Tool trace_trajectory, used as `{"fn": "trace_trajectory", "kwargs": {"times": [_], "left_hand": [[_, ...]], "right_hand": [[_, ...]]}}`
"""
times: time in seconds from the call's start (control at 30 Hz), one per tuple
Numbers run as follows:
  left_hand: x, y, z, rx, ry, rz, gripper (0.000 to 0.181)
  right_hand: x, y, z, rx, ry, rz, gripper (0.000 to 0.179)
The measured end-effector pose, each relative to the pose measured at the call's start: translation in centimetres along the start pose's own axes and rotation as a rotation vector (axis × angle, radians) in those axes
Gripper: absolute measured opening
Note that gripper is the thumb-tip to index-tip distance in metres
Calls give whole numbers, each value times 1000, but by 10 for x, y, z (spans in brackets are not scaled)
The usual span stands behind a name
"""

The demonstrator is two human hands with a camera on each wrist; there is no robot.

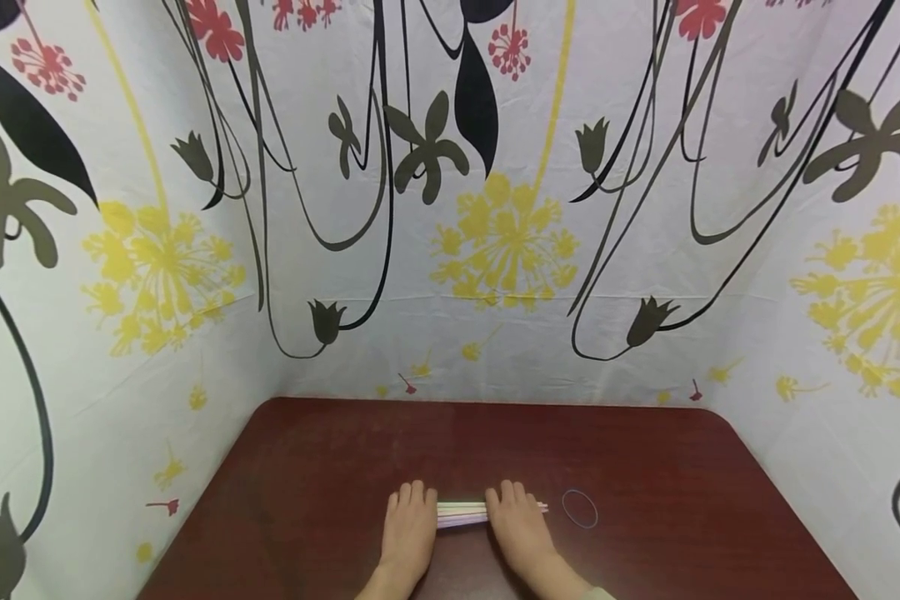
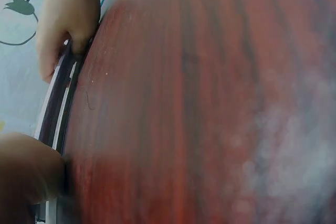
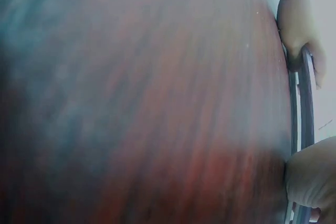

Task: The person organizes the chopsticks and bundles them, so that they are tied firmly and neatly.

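**Slim pale sticks (image 1: 461,514) lie crosswise at the lower middle of the frame**

At lower centre-left, the left hand (image 1: 408,525) covers the sticks' left ends, its fingers side by side and pointing up the frame; the right wrist view shows its thumb and fingers pinching the bundle. Between the hands a short pastel stretch is bare, cream above and lilac below. The sticks look straight, so I judge them stiff, light and easily managed, though too hard a bend could crease or snap them. Their material cannot be told; if smooth, they may slide against one another, so a hold should take in the whole bundle rather than its outer sticks. Near each end seems the best place, leaving the middle free.

Right of that gap, the right hand (image 1: 520,529) pinches the bundle too, fingers close together, with uneven tips jutting just past it. Whether the sticks touch the dark red table (image 1: 307,467) is hard to tell. Farther right, near those tips, lies a thin loop (image 1: 563,504), probably elastic and nearly weightless; its rim is the part to pick up.
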State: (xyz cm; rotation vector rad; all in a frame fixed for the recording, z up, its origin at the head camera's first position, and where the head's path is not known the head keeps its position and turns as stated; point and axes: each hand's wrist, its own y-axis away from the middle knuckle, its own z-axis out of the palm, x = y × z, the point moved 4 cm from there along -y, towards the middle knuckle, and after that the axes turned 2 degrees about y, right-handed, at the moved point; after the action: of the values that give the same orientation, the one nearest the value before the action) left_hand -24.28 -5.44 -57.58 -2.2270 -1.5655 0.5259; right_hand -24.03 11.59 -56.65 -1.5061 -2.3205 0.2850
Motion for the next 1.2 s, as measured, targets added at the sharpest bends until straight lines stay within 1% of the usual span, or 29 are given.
{"fn": "trace_trajectory", "kwargs": {"times": [0.1,0.2,0.4,0.5,0.6,0.63,0.7,0.77,0.83,0.9,0.97,1.0,1.03,1.1,1.17,1.2], "left_hand": [[1,1,-1,-22,6,-18,17],[2,1,-3,-55,6,-26,19],[4,2,-4,-105,-11,-4,29],[3,2,-5,-126,-26,6,36],[1,2,-6,-140,-26,11,44],[1,2,-6,-142,-25,13,44],[0,3,-8,-126,-3,16,43],[-3,2,-11,-87,29,31,36],[-6,1,-13,-47,57,39,30],[-9,0,-15,-22,76,35,36],[-10,1,-16,-20,78,18,40],[-10,1,-16,-32,77,4,40],[-10,2,-17,-40,79,-9,40],[-10,3,-17,-46,90,-25,36],[-11,2,-19,-36,104,-35,32],[-13,2,-19,-22,109,-37,32]], "right_hand": [[-1,1,0,6,-1,2,41],[-2,2,0,12,-3,9,40],[-1,1,3,-20,-6,19,35],[1,1,5,-20,-10,12,32],[2,2,6,-1,-45,1,30],[3,3,7,3,-57,-1,29],[4,5,7,16,-83,5,28],[5,6,6,51,-103,6,28],[7,6,2,104,-102,-3,29],[8,5,-1,149,-92,-12,35],[9,5,-3,175,-80,-26,39],[9,5,-3,182,-75,-30,41],[9,5,-4,191,-79,-32,42],[10,5,-5,227,-100,-42,49],[15,5,-8,305,-159,-41,55],[19,6,-11,357,-188,-22,55]]}}
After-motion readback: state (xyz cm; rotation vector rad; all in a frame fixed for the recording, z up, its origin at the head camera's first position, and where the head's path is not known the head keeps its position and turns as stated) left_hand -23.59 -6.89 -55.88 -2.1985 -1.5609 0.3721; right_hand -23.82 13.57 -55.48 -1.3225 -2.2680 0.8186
